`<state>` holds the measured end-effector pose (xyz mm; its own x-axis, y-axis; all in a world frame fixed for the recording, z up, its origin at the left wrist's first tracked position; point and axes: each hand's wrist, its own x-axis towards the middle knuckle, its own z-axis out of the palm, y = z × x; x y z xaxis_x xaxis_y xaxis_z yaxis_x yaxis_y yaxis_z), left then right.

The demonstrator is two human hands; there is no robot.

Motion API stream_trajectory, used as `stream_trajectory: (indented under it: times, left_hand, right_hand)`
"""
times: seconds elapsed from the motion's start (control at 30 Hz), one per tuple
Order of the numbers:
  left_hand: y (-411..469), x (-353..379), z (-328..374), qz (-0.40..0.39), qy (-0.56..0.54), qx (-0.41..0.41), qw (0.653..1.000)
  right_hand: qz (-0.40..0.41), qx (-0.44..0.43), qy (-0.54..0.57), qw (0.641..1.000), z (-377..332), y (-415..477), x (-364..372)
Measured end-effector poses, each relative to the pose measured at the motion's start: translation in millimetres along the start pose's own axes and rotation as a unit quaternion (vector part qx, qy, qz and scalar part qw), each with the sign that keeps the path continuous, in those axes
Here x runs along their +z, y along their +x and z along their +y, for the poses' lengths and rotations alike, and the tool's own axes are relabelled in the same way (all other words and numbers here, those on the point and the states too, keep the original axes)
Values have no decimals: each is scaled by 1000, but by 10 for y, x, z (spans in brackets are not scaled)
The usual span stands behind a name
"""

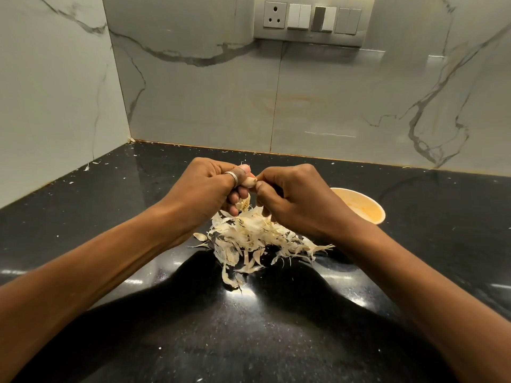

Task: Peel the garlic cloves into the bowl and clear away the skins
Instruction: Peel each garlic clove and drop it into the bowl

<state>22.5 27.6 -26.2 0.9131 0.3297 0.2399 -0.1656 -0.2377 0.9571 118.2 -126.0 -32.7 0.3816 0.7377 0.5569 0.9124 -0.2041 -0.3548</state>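
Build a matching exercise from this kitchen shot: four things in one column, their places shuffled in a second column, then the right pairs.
Column one
1. garlic clove
2. pile of skins
3. bowl
4. switch panel

Column two
A. mounted on the wall
B. pinched between the left hand and the right hand
C. on the counter, partly hidden behind the right hand
D. heaped on the counter below both hands

Pairs: 1-B, 2-D, 3-C, 4-A
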Motion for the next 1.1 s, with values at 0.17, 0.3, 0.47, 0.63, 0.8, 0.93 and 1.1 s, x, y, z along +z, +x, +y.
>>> stream_trajectory:
  times: [0.17, 0.3, 0.47, 0.63, 0.8, 0.93, 1.1]
  left_hand:
    - [10, 1, -21, 6, 42, 4, 999]
    - [22, -1, -75, 10, 71, 9, 997]
    - [28, -13, -123, 13, 123, 42, 991]
    - [2, -7, -127, 21, 182, 110, 977]
    - [-25, -5, -115, 5, 189, 129, 974]
    - [-38, 17, -77, -13, 158, 136, 978]
    - [0, 13, -41, -39, 23, 39, 998]
  right_hand:
    - [-22, -51, -66, 996, -7, 6, -6]
    - [-35, -64, -106, 992, -36, 8, 16]
    - [-38, -53, -105, 992, -37, 16, 44]
    - [-13, -50, -72, 996, -21, -10, 58]
    - [16, -54, -61, 997, -26, -16, 53]
    - [26, -7, -13, 1000, -29, -11, 16]
    - [-55, 131, 200, 970, -69, 6, -111]
